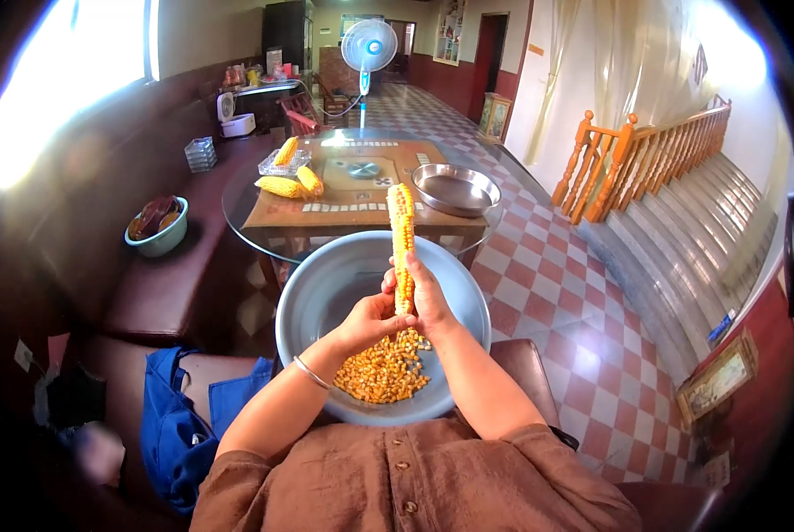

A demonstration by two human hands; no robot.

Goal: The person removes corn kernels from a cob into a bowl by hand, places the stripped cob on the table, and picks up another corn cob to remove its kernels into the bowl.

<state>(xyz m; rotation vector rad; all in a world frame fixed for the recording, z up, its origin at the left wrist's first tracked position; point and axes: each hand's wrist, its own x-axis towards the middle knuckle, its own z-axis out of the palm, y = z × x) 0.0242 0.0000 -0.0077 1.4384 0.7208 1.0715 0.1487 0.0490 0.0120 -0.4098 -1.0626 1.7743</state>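
Note:
An ear of corn (400, 222) stands nearly upright in both hands, above a large grey-blue basin (304, 293) at my lap. Some of its kernel rows look stripped. My left hand (370, 317), below a silver bangle on the wrist, is closed round the cob's lower end, thumb pressed toward it. Wrapped about the cob from the right is my right hand (428, 297), its thumb lying up along the side. Loose corn kernels (381, 371) lie heaped in the near part of the basin, just under my hands. The fingers behind the cob are partly hidden.
Beyond the basin stands a glass-topped table (255, 232) with several corn ears (280, 186) and a round metal pan (456, 190). A bowl (159, 239) sits on the bench at left, a blue cloth bag (171, 426) nearer. A fan (369, 49) stands behind; stairs (672, 257) rise at right.

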